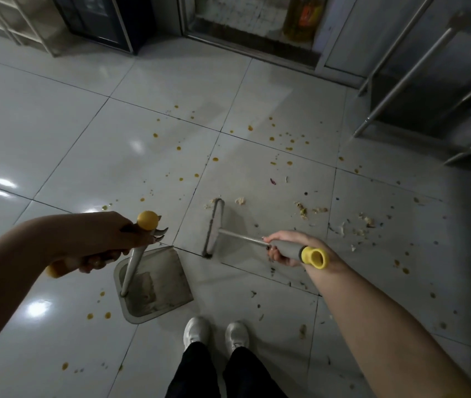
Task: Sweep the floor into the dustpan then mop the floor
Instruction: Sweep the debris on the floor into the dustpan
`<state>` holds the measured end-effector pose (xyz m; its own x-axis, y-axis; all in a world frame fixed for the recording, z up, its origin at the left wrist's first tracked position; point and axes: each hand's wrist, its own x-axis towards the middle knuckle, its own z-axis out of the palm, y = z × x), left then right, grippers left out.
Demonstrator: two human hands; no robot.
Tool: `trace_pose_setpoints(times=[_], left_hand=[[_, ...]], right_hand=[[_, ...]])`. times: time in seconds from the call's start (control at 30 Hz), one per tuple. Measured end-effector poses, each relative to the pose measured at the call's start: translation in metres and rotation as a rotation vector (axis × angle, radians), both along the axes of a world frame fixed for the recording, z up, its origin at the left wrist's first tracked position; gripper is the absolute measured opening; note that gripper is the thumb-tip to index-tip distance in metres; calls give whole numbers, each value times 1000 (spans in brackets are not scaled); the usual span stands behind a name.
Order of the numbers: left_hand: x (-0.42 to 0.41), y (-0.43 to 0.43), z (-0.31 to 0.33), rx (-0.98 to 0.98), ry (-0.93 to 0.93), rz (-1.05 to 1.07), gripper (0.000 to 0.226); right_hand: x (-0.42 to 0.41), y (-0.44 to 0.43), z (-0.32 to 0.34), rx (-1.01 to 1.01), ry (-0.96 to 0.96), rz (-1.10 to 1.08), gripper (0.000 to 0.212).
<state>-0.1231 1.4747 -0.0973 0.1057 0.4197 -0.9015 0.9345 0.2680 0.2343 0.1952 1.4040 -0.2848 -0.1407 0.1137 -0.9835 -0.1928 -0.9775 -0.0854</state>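
Head view, right hand (287, 248) gripping broom (214, 228), shaft pointing left, left hand (105, 237) gripping dustpan handle (132, 264)

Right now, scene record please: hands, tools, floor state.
left hand: grips the upright pole of the grey square dustpan, near its yellow knob
right hand: grips the grey, yellow-capped handle of the flat-headed broom
broom head: on the white floor tiles, beside the pan's open edge
pan contents: some dirt
debris: pale crumbs right of the broom
stains: orange droplets, scattered
mop: none in view
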Motion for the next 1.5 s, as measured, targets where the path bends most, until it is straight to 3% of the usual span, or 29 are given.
trace_pose_setpoints(times=[0.23, 0.43, 0.53, 0.7, 1.0, 1.3, 1.5], left_hand=[[-46, 23, -5, -77, -63, -45, 44], [-74, 40, -18, -93, -131, -52, 42], [-78, 45, -21, -85, -140, -55, 43], [-68, 49, -21, -103, -186, -89, 41], [-27, 52, -14, -126, -273, -183, 40], [32, 65, -9, -137, -331, -225, 36], [72, 87, -10, -125, -286, -251, 35]], right_hand=[[-115, 43, -30, 70, 178, -126, 32], [-187, 70, -68, 107, 157, -156, 17], [-196, 77, -71, 55, 129, -95, 24], [-165, 79, -57, 55, 9, 2, 31], [-71, 57, -33, 69, -206, -3, 25], [3, 105, 2, -23, -87, 49, 37], [-4, 155, -29, 53, 81, -249, 29]])
